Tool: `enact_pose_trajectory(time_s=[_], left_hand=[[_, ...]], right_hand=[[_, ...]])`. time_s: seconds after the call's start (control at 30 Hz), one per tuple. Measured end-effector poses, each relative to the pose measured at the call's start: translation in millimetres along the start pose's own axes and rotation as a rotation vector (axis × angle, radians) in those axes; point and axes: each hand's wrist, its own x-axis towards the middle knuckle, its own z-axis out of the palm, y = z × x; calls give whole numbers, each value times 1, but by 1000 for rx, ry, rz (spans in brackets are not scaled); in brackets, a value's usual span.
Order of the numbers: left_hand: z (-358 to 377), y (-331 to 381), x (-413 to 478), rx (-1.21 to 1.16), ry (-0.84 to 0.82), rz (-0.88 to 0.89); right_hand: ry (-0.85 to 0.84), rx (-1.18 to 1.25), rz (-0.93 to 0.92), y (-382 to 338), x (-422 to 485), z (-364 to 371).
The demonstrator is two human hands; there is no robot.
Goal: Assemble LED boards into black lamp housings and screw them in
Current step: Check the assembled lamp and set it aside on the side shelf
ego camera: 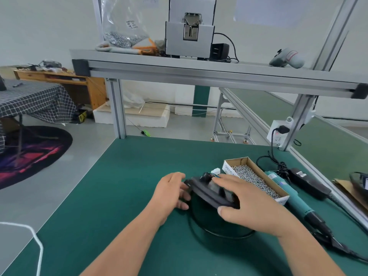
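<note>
- The black lamp housing (207,193) sits lower centre of the frame, tilted and lifted a bit off the green mat (123,186), with both hands on it.
- The left hand (172,191) comes in from the lower left. Its fingers curl round the housing's left end, so it's gripping rather than just touching.
- The right hand (249,204) lies across the top from the right, fingers stretched over the body and thumb hooked under the near edge. It's clamping the housing.
- Both forearms are bare and angle up from the bottom edge.
- A white connector (216,171) on short wires pokes out just behind the housing.
- There's a dark round thing with a black rim (223,234) on the mat right below. Can't tell what it is.
- Just right of the hands is an open cardboard box of screws (255,179), then a teal electric screwdriver (288,196) beside it, and a black power brick (310,185) further right.
- Top centre, a grey screw feeder (190,39) stands on the aluminium shelf (179,65).
</note>
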Motion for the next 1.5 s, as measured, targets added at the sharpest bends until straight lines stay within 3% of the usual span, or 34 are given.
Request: enact_pose_trajectory(time_s=[0.07,0.2,0.3,0.4,0.57,0.77,0.87,1.1,1.37,1.5], left_hand=[[-3,-3,1,207,4,41],[5,-3,-16,765,-10,299],[18,-4,-29,1191,0,346],[22,-1,-32,1324,30,373],[18,3,-33,1263,68,340],[9,2,-25,989,88,358],[8,1,-21,921,66,434],[3,2,-9,569,102,505],[7,3,-9,232,131,506],[9,0,-6,101,144,515]], right_hand=[[40,74,75,6,-1,-3],[143,263,147,13,2,-10],[291,370,170,20,3,-11],[296,382,255,25,5,-14],[255,354,355,30,5,-20],[411,890,312,36,6,-13],[398,1010,264,34,7,-8],[259,877,220,22,7,-2],[242,760,218,19,2,-1],[242,832,217,19,2,-1]])
